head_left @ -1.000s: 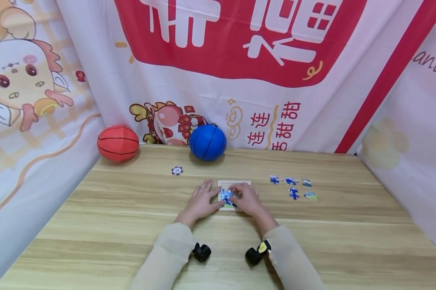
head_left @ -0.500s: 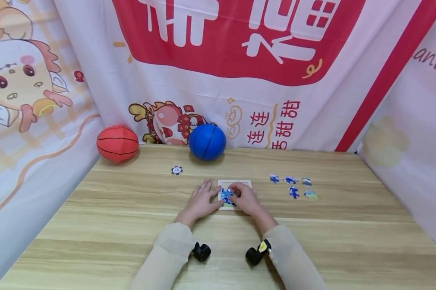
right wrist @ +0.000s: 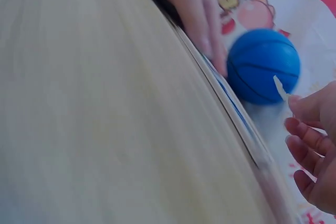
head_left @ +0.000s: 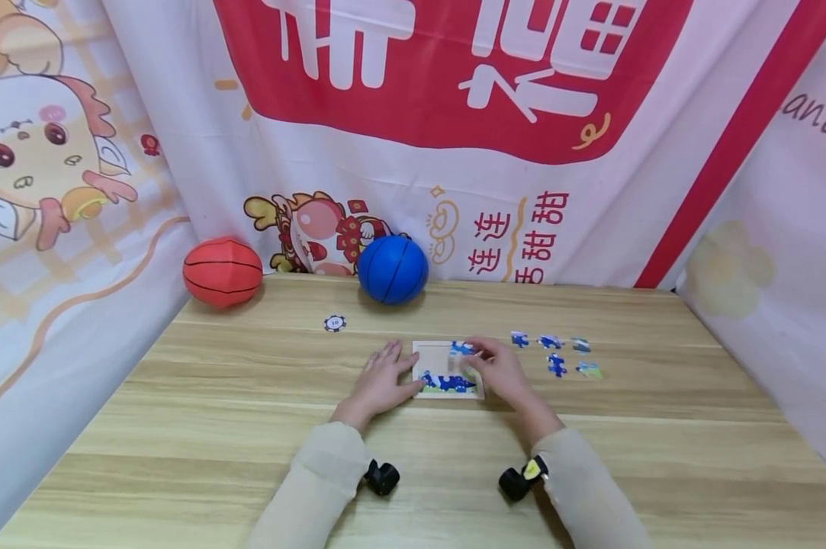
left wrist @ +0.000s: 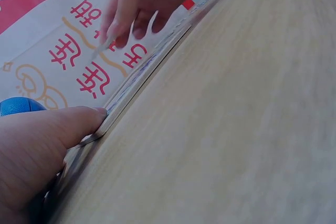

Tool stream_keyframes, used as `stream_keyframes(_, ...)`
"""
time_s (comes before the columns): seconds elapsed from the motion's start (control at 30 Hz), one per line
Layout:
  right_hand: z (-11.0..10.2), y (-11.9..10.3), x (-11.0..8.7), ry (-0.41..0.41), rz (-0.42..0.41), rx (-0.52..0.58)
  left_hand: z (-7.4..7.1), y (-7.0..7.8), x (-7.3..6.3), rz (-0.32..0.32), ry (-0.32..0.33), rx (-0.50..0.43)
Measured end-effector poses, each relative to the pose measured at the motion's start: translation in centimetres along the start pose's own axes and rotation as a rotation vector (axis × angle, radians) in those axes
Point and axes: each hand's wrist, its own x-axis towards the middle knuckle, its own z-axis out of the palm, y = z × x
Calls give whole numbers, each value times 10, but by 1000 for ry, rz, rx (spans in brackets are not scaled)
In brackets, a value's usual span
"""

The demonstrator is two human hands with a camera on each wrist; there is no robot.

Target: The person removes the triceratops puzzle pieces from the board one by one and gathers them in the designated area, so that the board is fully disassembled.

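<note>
A person's right hand (head_left: 505, 370) pinches a blue-and-white jigsaw piece (head_left: 462, 348) between thumb and forefinger; both wrist views show this piece edge-on, raised clear of the puzzle tray (head_left: 435, 358). The other fingers of that hand curl loosely beneath. The left hand (head_left: 383, 379) lies at the tray's left side with its fingers extended and spread, its grip holding nothing, the thumb touching the tray's edge near the front corner. The tray rests flat on the wood-grain worktop (head_left: 248, 465), with a row of blue-and-green fitted pieces (head_left: 448, 383) along its near edge and bare board behind them. To the right, apart from the tray, five loose jigsaw pieces (head_left: 557, 366) lie on the worktop, three behind and two in front. Farther back sit a blue ball (head_left: 393, 270), a red ball (head_left: 223, 272) and a round chip (head_left: 335, 323) marked 10.
</note>
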Motion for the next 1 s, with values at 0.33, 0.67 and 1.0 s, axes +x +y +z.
stream_keyframes(0.33,-61,33,-10,135,-57,-77,1,0,0,-3,2,-5)
stream_keyframes(0.67,-85,61,-18,143,-79,-159,2,-1,2,4,2,18)
stream_keyframes(1.0,-83,70,-18,107,-110,-256,2,-2,1,2,5,4)
